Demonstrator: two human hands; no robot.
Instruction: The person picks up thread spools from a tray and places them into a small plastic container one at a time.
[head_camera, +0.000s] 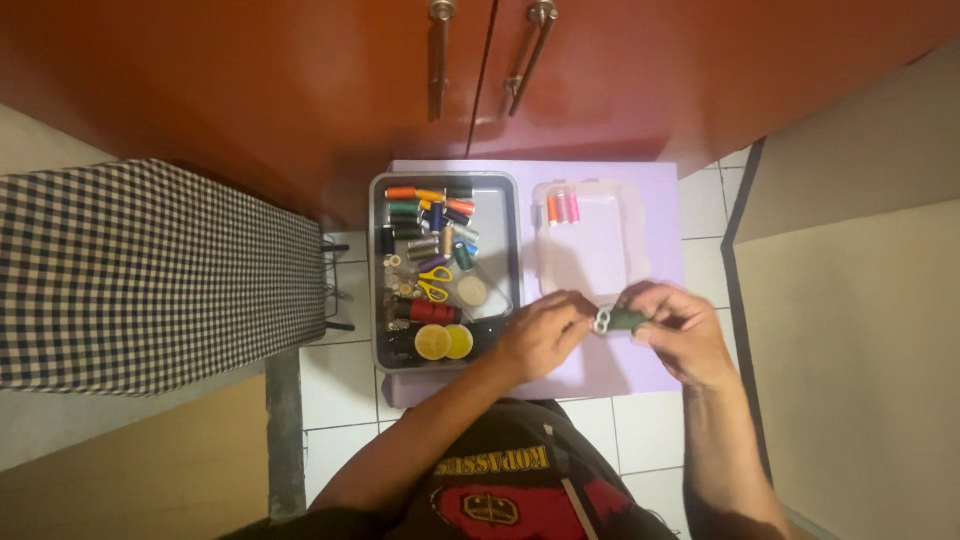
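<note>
Both the left hand (541, 335) and right hand (672, 328) pinch a small dark green thread spool (626, 320) in their fingers; light, rigid, likely slippery, best gripped at its ends.

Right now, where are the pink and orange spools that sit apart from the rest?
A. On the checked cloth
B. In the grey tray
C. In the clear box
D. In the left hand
C: the pink and orange spools lie at the far end of the clear box, right of the grey tray.
</note>
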